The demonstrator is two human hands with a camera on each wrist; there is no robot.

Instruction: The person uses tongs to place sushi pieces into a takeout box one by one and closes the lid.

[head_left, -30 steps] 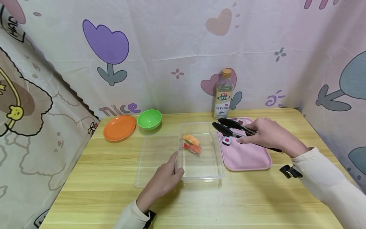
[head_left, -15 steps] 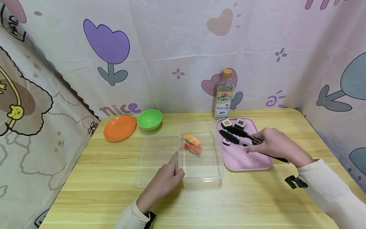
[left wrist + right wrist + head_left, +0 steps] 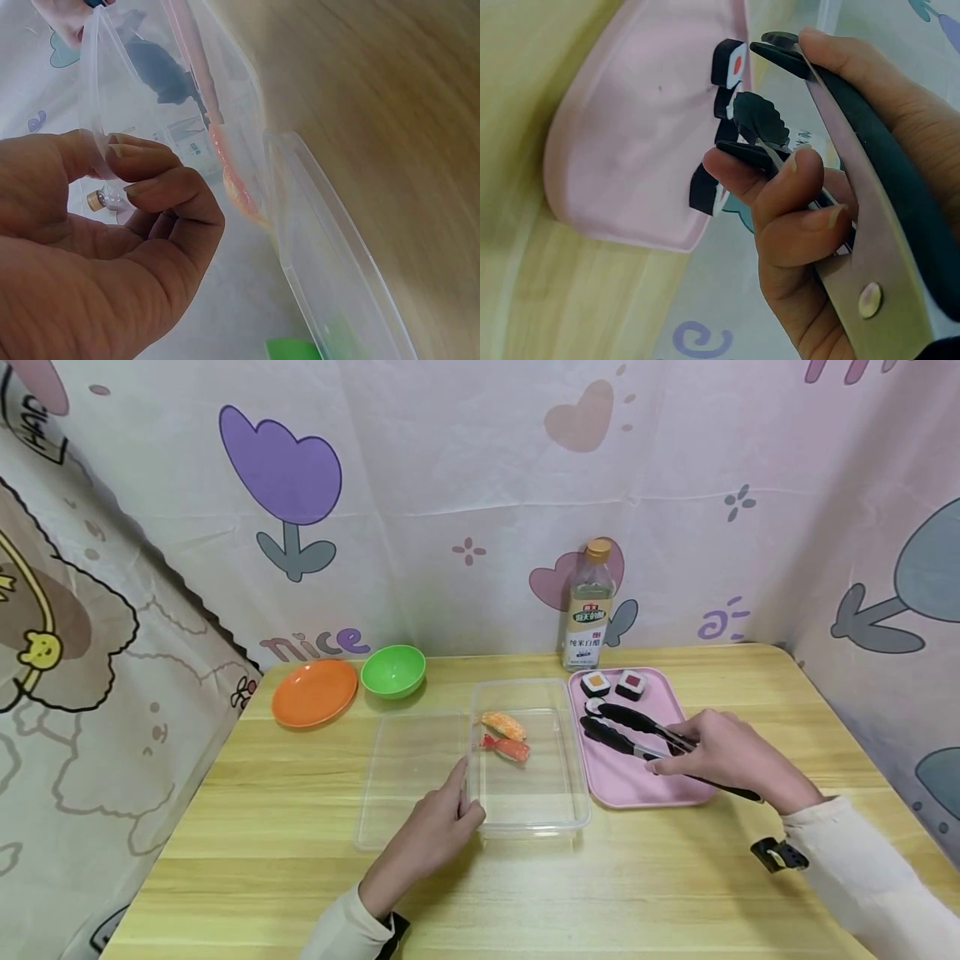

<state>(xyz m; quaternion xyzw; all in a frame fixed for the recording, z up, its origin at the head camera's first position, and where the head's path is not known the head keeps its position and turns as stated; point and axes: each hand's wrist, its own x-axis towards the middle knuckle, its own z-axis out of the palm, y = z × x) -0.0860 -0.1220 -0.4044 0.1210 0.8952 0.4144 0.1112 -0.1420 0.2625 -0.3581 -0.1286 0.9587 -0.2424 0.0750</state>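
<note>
My left hand (image 3: 427, 831) pinches the near left rim of a clear plastic container (image 3: 532, 827); in the left wrist view, the thumb and fingers (image 3: 161, 187) curl at that rim. Inside lie an orange-topped sushi piece (image 3: 504, 725) and a shrimp sushi piece (image 3: 506, 748). With my right hand (image 3: 723, 747) I hold kitchen tongs (image 3: 611, 737) with black tips, spread apart over a pink tray (image 3: 637, 789). Several sushi rolls stand along the tray's far left part, among them a yellow-centred roll (image 3: 596, 683) and a red-centred roll (image 3: 631, 684). The tongs partly cover another roll (image 3: 594, 706).
A clear flat lid (image 3: 408, 777) lies left of the container. Farther back left are an orange plate (image 3: 313, 693) and a green bowl (image 3: 393, 672). A vinegar bottle (image 3: 587, 618) stands behind the tray, close to the patterned cloth backdrop (image 3: 450, 468).
The tongs have moved right and toward me across the tray, uncovering the rolls at its far end. My left hand and the container stay where they were.
</note>
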